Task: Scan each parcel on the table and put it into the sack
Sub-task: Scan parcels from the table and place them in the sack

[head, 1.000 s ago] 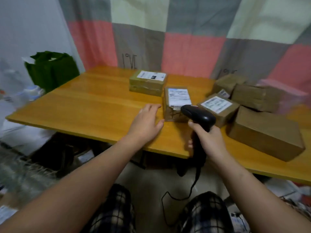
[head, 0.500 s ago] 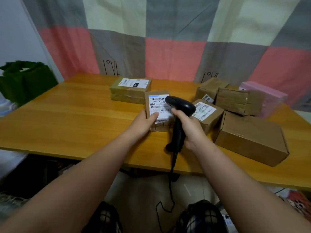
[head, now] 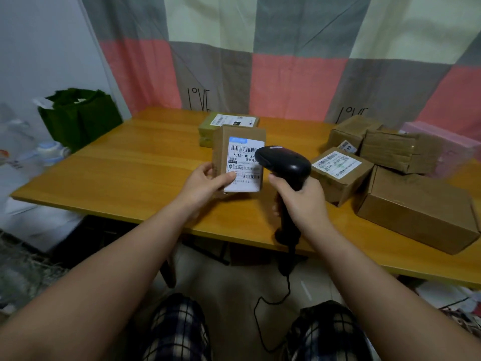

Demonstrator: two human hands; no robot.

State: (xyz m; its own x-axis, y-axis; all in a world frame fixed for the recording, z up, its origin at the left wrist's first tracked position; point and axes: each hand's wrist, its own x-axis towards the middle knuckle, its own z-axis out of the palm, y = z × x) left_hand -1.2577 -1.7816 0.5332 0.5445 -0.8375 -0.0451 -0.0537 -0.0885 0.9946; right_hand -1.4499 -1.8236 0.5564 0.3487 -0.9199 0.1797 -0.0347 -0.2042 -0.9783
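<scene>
The head of a black barcode scanner [head: 286, 162] hides the right edge of the shipping label [head: 242, 162], and its cable [head: 270, 303] fades from sight low in the frame. A left hand [head: 205, 182] grips a small cardboard parcel [head: 238, 142] by its lower left corner, held up over the wooden table [head: 117, 173], long axis upright, label facing the camera. The right hand [head: 302, 201] wraps round the scanner's handle, nose aimed left at the label

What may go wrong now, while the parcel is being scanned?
The left hand has its thumb on the label of the parcel, by the lower barcode, and might cover it.
The scanner overlaps the label's right side; so near, it may misread.
The cable hangs below the table and might snag.
</scene>
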